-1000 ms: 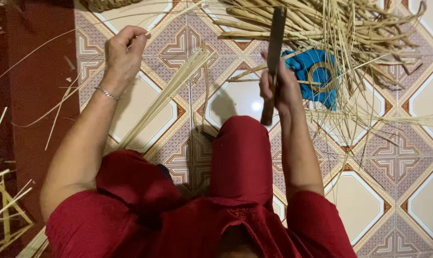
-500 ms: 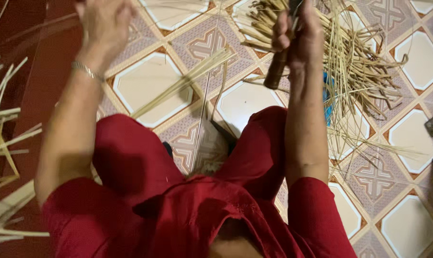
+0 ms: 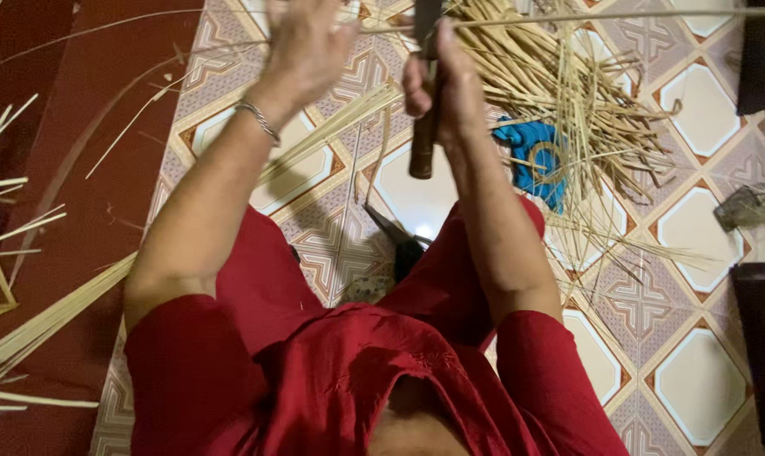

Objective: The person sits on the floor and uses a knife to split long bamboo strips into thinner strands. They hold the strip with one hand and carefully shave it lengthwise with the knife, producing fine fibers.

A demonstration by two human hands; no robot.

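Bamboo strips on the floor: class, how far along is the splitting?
Done: a heap of thin strips lies beyond the knees. In hand: the right hand grips a knife while the left hand holds a strip. Left: long strips wait at the left.

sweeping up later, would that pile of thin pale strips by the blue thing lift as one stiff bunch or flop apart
The strips would probably flop and shed: they are long, thin and splay in many directions. Several curl at the ends, so likely springy and light.

A knife (image 3: 424, 127) stands upright in the right hand (image 3: 446, 80), the left hand (image 3: 308, 42) just beside it. A heap of reed strips (image 3: 560, 84) lies right of both hands on the floor (image 3: 695, 236), over a cloth (image 3: 530, 160).
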